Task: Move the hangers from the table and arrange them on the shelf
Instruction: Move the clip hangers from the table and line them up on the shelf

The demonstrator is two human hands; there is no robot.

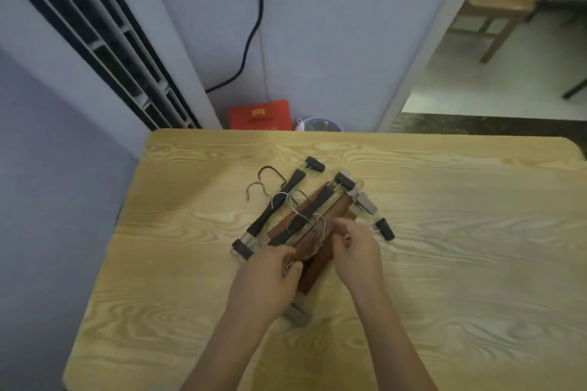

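Several clip hangers (305, 216) lie in a diagonal pile on the light wooden table (444, 232): black-barred ones with metal hooks on the far left side, brown wooden ones nearer me. My left hand (270, 276) rests on the pile's near end, fingers curled around a metal hook and the wooden hangers. My right hand (355, 247) grips the wooden hangers from the right side, fingers closed over their middle. A grey clip (297, 316) sticks out below my left wrist. No shelf is in view.
A standing air-conditioner unit (104, 41) rises at the table's far left. A red box (260, 116) and a small fan-like object (319, 124) sit on the floor behind the table. A black cable (251, 35) hangs on the wall. A wooden stool (498, 9) stands far right.
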